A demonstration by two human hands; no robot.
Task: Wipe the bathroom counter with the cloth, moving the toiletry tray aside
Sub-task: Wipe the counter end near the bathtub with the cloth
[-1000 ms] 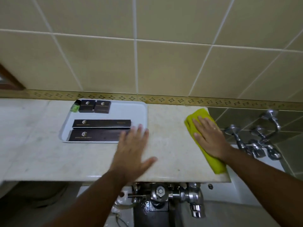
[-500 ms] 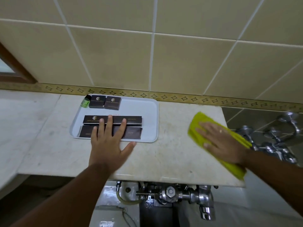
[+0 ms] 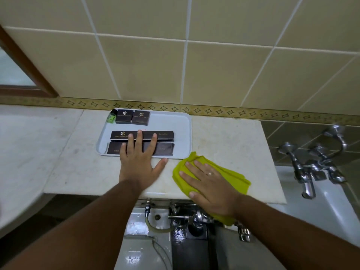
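A white toiletry tray point(image 3: 181, 133) lies on the pale marble counter point(image 3: 224, 145) near the back wall. It carries two long dark boxes point(image 3: 165, 134), two small dark boxes point(image 3: 140, 117) and a small green bottle point(image 3: 111, 117). My left hand point(image 3: 139, 162) lies flat, palm on the counter, with its fingers spread over the tray's front edge and the long boxes. My right hand point(image 3: 210, 186) presses flat on a yellow-green cloth point(image 3: 231, 176) at the counter's front edge, just right of the tray. Part of the cloth hangs over the edge.
Chrome taps point(image 3: 311, 166) stand out from the dark tiled wall at the right, above a white tub point(image 3: 331, 207). A flush valve and pipes point(image 3: 194, 215) sit below the counter's front edge. A wooden window frame point(image 3: 25, 71) is at the far left.
My right hand slid the cloth leftward from the counter's right end to just beside the tray. My left hand came from the bare counter onto the tray's front edge and boxes.
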